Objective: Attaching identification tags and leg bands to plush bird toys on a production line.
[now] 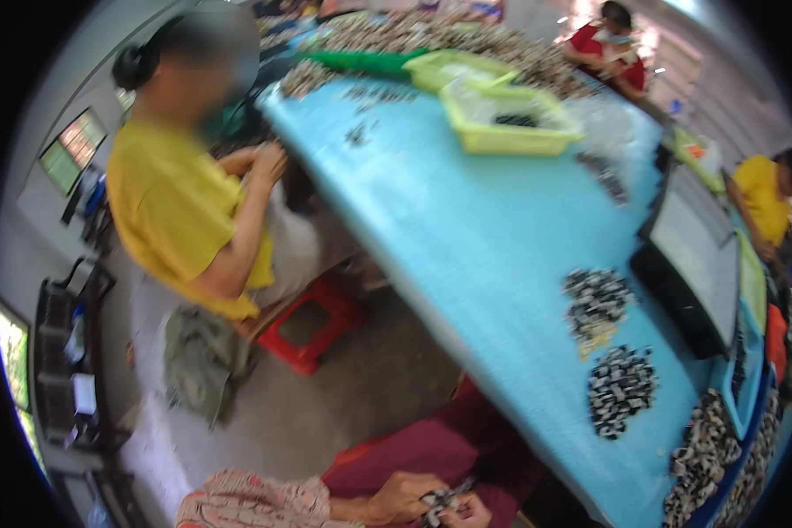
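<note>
Low in the view, over maroon trousers, my left hand (402,497) is closed, its fingertips at a small cluster of black and grey-white pieces (440,502). My right hand (469,511) grips the same cluster from the other side, partly cut off by the lower edge. Blur hides what exactly the pieces are. Up on the blue table, to the right of my hands, lie a heap of small black-and-white pieces (622,392) and a looser heap (597,304) with a few yellowish bits at its edge.
A seated person in yellow (172,211) works at the table's left side, near a red stool (312,326). The blue table (466,238) bears yellow-green trays (510,136), a black-sided box (686,255) and large brownish heaps (422,35). Other people sit along the far right.
</note>
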{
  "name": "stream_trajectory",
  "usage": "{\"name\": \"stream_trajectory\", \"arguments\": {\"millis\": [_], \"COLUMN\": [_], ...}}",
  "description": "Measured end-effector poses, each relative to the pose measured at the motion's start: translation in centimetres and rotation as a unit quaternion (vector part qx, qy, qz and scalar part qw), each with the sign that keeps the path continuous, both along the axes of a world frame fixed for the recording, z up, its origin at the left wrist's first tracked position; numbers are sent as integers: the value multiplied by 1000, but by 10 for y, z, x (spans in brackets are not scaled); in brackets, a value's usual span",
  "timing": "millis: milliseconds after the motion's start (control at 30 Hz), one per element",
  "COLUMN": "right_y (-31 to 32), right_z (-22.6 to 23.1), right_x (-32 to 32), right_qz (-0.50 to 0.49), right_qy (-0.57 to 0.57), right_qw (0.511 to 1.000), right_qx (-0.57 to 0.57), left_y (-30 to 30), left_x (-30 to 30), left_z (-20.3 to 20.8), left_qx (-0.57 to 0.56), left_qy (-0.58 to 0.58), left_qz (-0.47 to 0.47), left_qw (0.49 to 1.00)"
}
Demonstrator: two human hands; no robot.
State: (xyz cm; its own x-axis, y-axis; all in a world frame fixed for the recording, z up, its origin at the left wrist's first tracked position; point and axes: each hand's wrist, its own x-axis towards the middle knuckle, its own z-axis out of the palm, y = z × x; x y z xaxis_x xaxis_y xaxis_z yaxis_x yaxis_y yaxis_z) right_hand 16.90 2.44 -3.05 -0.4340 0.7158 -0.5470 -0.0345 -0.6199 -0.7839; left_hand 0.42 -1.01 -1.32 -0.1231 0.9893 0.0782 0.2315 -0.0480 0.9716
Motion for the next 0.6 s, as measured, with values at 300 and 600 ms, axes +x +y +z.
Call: {"name": "stream_trajectory", "arguments": {"millis": [300, 600], "right_y": [-2, 12], "right_z": [-14, -49], "right_x": [11, -37], "right_qz": [13, -32], "right_qy": [123, -96], "right_qw": [992, 975], "right_qx": [-26, 198], "left_y": [5, 28], "left_x": [3, -21], "left_z": [4, -39], "left_qx": [-227, -232], "left_qy": [-156, -100], "left_qz": [39, -7], "left_qw": [961, 968]}}
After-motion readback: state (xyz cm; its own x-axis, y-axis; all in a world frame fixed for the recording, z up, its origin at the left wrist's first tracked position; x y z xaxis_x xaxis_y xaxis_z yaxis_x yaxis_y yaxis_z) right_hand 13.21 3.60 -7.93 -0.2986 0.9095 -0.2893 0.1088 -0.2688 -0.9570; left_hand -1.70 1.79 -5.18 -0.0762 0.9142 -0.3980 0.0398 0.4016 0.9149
